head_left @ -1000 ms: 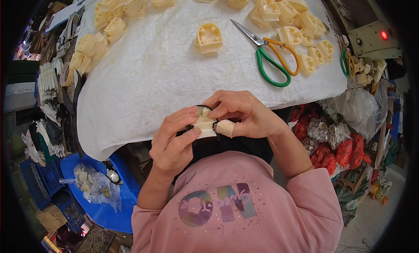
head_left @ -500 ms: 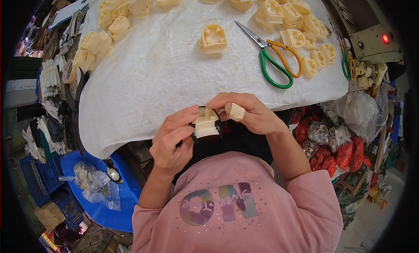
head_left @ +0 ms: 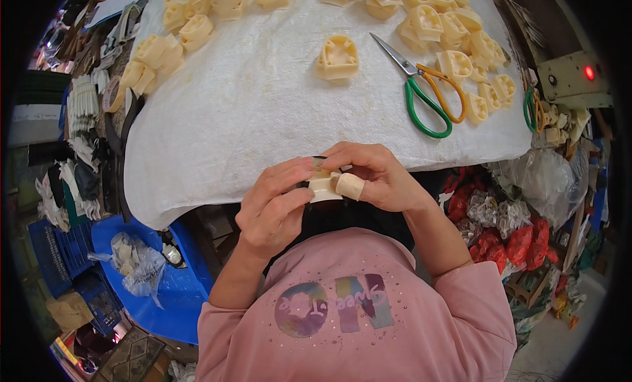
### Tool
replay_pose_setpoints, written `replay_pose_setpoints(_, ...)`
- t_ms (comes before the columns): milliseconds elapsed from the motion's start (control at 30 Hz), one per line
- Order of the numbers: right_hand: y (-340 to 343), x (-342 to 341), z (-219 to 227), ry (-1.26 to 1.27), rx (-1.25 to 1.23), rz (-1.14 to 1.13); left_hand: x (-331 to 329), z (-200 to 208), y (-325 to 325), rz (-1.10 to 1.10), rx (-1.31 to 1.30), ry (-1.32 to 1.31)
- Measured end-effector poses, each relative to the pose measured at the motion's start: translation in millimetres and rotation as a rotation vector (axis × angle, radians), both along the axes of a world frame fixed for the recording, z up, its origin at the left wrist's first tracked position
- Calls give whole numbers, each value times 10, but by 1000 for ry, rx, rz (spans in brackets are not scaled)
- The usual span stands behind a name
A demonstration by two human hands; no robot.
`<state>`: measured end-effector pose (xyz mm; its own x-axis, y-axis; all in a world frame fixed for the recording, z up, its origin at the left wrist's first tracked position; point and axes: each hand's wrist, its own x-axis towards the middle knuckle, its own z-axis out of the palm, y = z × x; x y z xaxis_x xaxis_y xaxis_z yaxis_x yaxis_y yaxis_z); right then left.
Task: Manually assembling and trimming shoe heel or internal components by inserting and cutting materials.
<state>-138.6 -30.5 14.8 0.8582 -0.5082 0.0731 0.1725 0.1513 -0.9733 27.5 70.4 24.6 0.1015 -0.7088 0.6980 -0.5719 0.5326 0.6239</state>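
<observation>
At the near edge of the table, both my hands grip one small cream plastic part (head_left: 324, 187) with a black band (head_left: 318, 159) along its edge. My left hand (head_left: 273, 201) has its fingers bent over the part's left side. From the right, my right hand (head_left: 382, 174) pinches it, the thumb, wrapped in beige tape, pressed on its front. The fingers hide much of the part and the band. Beyond them, a single cream part (head_left: 338, 59) lies on the white sheet (head_left: 237, 112). To its right rest scissors (head_left: 420, 70) with one green and one orange handle.
Piles of similar cream parts lie at the far left (head_left: 158, 53) and far right (head_left: 454, 33). A blue tub (head_left: 158, 313) holding clear plastic bags stands low on the left. Red bags (head_left: 513, 247) lie low on the right, below a box with a red light (head_left: 573, 79).
My fingers have closed further over the part, covering its sides, and my right thumb has moved onto its front. The whole view has shifted slightly, with the table things appearing farther right.
</observation>
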Motion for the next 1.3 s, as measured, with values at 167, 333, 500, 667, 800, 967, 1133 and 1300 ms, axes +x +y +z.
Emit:
replay_pose_setpoints(167,27,45,42,14,47,-17,-61,-17,59,19,147,390)
replay_pose_setpoints(333,-2,75,88,47,41,11,14,-33,71,-7,117,335)
replay_pose_setpoints(500,-79,165,227,221,-151,66,128,43,82,-1,144,55)
replay_pose_setpoints(667,-75,282,313,289,-428,25,141,108,59,31,64,-175)
replay_pose_setpoints(800,-83,288,320,255,-582,76,119,70,97,95,-30,-203)
replay_pose_setpoints(967,35,405,380,236,-243,65,359,125,260,230,37,-65)
replay_pose_setpoints(1133,23,437,721,-128,-487,-84,1107,57,807,936,148,-230)
replay_pose_setpoints(1300,148,576,1194,-443,-541,-88,1814,-439,2112,1587,360,-263)
